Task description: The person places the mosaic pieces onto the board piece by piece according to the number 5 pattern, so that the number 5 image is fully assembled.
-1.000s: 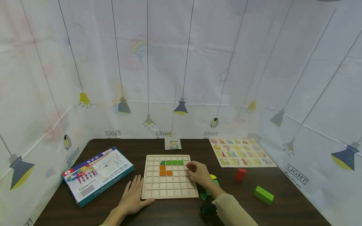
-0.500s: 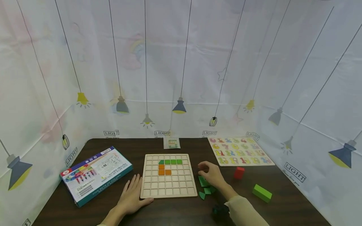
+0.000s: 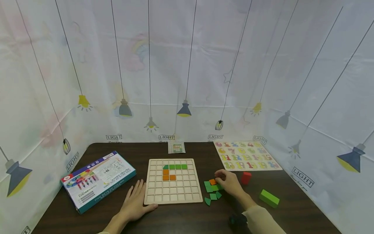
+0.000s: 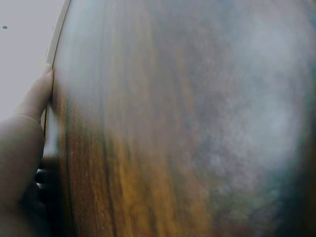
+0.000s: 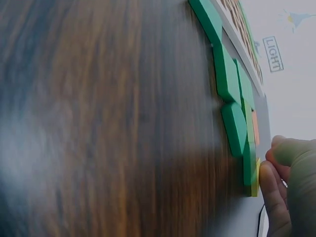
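A wooden grid board (image 3: 172,191) lies in front of me. A row of green pieces (image 3: 178,166) and a few orange square pieces (image 3: 166,177) sit in its cells. My left hand (image 3: 134,202) rests flat with fingers spread, its thumb (image 4: 42,91) along the board's edge. Right of the board, my right hand (image 3: 229,183) is at a pile of loose green pieces (image 3: 208,186) with a loose orange piece (image 3: 212,182). In the right wrist view its bent fingertips are right at a yellow piece (image 5: 256,180); I cannot tell whether they pinch anything.
A flat puzzle box (image 3: 99,182) lies at the left. Behind the board stands a small pattern card (image 3: 176,147). A number board (image 3: 246,156) lies at the back right, with a red block (image 3: 246,178) and a green block (image 3: 269,198) nearer me.
My right hand has moved from the board's right side out to the loose pieces, uncovering several green pieces and an orange one. The left hand stays in place; the view shifts slightly.
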The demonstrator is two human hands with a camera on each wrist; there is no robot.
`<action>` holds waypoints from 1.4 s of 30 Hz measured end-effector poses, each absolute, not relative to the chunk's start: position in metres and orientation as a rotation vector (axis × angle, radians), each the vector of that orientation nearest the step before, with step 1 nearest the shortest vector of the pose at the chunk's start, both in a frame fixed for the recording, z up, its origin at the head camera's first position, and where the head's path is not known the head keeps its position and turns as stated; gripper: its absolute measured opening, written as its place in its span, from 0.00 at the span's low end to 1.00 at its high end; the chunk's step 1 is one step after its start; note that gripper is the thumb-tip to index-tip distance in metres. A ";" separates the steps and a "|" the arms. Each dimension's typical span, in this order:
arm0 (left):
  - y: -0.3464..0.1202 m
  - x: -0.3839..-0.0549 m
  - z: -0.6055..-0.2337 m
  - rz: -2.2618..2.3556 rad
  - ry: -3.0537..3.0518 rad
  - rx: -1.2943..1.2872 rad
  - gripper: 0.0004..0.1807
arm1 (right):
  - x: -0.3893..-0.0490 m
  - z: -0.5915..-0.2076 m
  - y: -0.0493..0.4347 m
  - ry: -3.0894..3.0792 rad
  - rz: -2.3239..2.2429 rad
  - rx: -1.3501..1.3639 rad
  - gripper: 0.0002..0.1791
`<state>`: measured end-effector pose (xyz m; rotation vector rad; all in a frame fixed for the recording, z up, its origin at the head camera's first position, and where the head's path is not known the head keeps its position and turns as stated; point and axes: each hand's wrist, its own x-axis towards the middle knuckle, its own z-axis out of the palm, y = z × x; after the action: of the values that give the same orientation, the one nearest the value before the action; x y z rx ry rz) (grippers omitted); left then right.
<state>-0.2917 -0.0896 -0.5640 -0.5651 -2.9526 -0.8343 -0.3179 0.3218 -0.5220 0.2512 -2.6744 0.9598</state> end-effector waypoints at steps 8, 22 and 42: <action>-0.090 -0.291 -0.562 -0.835 -2.958 -0.564 0.60 | -0.321 -0.521 0.326 -2.736 0.922 0.359 0.12; -0.090 -0.290 -0.554 -0.869 -2.939 -0.595 0.58 | -0.332 -0.516 0.312 -2.778 0.732 0.521 0.09; -0.090 -0.290 -0.555 -0.868 -2.959 -0.596 0.59 | -0.340 -0.522 0.306 -2.565 0.800 0.396 0.15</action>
<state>-0.2902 -0.0897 -0.5546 -0.5960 -2.9594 -0.8684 -0.3400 0.3060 -0.5223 0.3964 -2.5651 0.8004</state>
